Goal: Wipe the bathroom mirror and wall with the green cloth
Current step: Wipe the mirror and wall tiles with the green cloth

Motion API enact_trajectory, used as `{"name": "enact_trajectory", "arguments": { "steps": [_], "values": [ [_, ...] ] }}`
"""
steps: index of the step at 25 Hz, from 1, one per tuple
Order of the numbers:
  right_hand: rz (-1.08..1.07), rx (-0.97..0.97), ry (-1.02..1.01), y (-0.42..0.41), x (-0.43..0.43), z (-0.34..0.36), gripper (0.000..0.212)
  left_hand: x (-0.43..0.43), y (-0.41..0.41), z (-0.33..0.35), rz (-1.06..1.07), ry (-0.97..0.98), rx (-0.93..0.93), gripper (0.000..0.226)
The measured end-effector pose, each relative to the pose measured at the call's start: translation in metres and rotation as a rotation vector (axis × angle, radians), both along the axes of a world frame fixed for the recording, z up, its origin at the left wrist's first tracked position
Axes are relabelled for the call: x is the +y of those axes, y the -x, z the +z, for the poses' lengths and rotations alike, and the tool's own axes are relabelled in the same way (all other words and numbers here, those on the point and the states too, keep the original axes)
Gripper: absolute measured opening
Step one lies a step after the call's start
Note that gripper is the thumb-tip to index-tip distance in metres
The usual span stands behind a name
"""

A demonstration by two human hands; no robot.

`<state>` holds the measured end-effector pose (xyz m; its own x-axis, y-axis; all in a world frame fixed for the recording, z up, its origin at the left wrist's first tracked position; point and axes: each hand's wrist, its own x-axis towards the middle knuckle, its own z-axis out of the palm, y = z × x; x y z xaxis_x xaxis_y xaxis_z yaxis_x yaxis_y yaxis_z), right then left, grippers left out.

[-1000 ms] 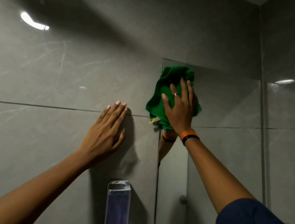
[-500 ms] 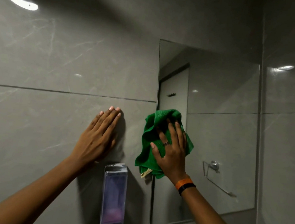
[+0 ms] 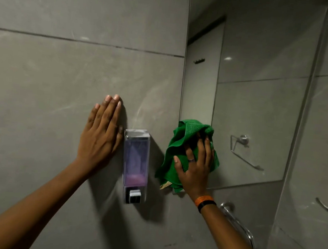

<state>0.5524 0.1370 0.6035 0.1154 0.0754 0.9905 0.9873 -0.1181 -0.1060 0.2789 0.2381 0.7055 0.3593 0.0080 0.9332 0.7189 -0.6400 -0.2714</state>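
The bunched green cloth (image 3: 179, 143) is pressed against the lower left corner of the mirror (image 3: 250, 104). My right hand (image 3: 194, 166) lies flat on the cloth with fingers spread, holding it to the glass; it wears a ring and an orange and a black wristband. My left hand (image 3: 100, 134) rests flat, fingers together, on the grey tiled wall (image 3: 53, 85) just left of the soap dispenser, holding nothing.
A clear wall-mounted soap dispenser (image 3: 135, 165) with purple liquid hangs between my hands. A chrome tap or rail (image 3: 237, 224) sits below the mirror at right. The mirror reflects a towel ring (image 3: 242, 149) and a door. Another tiled wall (image 3: 319, 157) stands at the right.
My right hand has wiped the cloth down the mirror's left side from the top corner to the bottom corner. My view has tilted down; the left hand stays flat on the wall.
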Motion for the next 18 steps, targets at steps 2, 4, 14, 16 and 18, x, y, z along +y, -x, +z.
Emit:
{"name": "enact_trajectory", "arguments": {
  "steps": [2, 4, 14, 16, 18],
  "values": [
    [-0.004, 0.025, 0.013, 0.002, -0.001, -0.022, 0.041, 0.000, 0.003, -0.021, 0.015, 0.030, -0.004, 0.061],
    [-0.006, 0.059, 0.026, 0.005, -0.003, -0.043, 0.041, -0.002, 0.009, -0.044, 0.015, 0.084, 0.008, 0.065],
    [-0.024, 0.247, 0.069, 0.026, -0.010, -0.117, 0.040, -0.020, 0.025, -0.155, 0.049, 0.296, 0.049, 0.068],
    [-0.031, 0.255, 0.062, 0.030, -0.012, -0.121, 0.038, -0.023, 0.028, -0.167, 0.058, 0.314, 0.067, 0.068],
    [-0.024, 0.265, 0.052, 0.035, -0.013, -0.124, 0.034, -0.027, 0.030, -0.176, 0.056, 0.347, 0.070, 0.068]
  ]
}}
